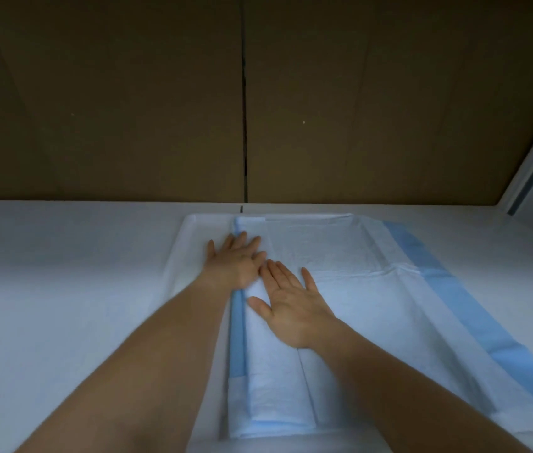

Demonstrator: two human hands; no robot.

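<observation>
White table surface (62, 289) bears a partly folded pale-blue absorbent pad (356, 273); left hand (235, 261) and right hand (291, 308) press it flat-fingered, gripping nothing.

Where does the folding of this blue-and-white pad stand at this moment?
Done: the left side of the pad is folded over into a long flap. In hand: the left hand and right hand lie flat on that flap, pressing it down. Left: the right side with its blue border lies unfolded on the table, probably the next fold.
</observation>
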